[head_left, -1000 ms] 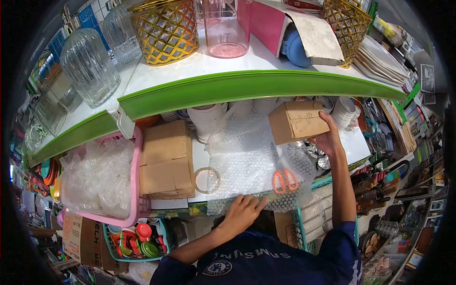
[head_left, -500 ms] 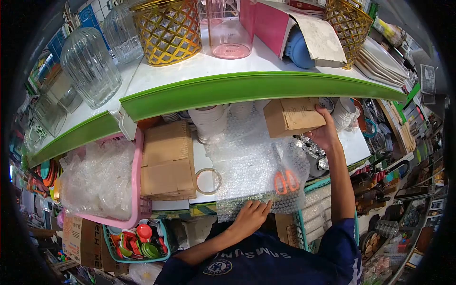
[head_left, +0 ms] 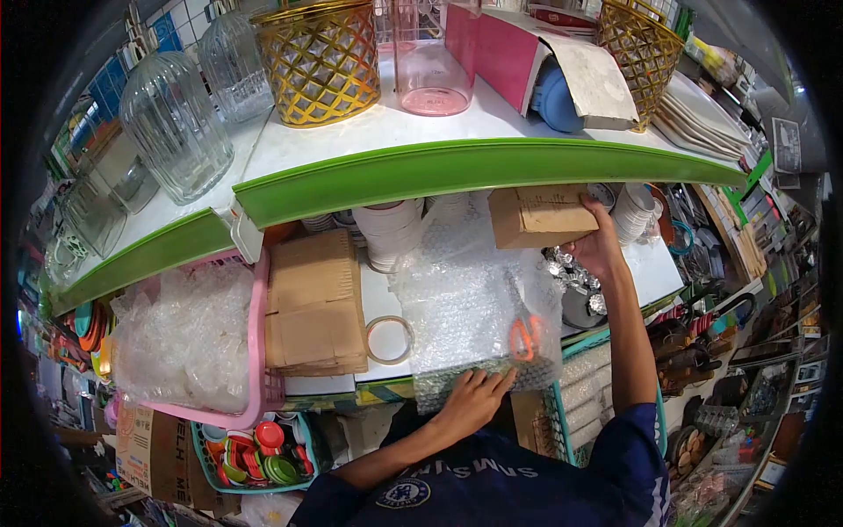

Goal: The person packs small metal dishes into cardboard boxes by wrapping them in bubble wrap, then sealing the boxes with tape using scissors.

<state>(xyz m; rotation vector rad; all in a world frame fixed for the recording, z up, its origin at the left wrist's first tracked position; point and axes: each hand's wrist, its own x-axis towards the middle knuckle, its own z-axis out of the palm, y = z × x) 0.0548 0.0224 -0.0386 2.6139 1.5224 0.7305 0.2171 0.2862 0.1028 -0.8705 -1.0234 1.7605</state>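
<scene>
My right hand grips a small brown cardboard box, held just under the green shelf edge at the right. My left hand lies flat on the near edge of a sheet of bubble wrap spread over the white lower shelf. Orange-handled scissors lie under the wrap near that hand. A roll of clear tape sits on the shelf just left of the wrap.
A pile of flattened cardboard and a pink basket of plastic bags sit at the left. White cups are stacked behind the wrap. Glass jars, gold baskets and a pink jug stand on the upper shelf.
My right hand has lifted the box up and back, closer under the green shelf edge. My left hand has slid right along the bubble wrap's front edge.
</scene>
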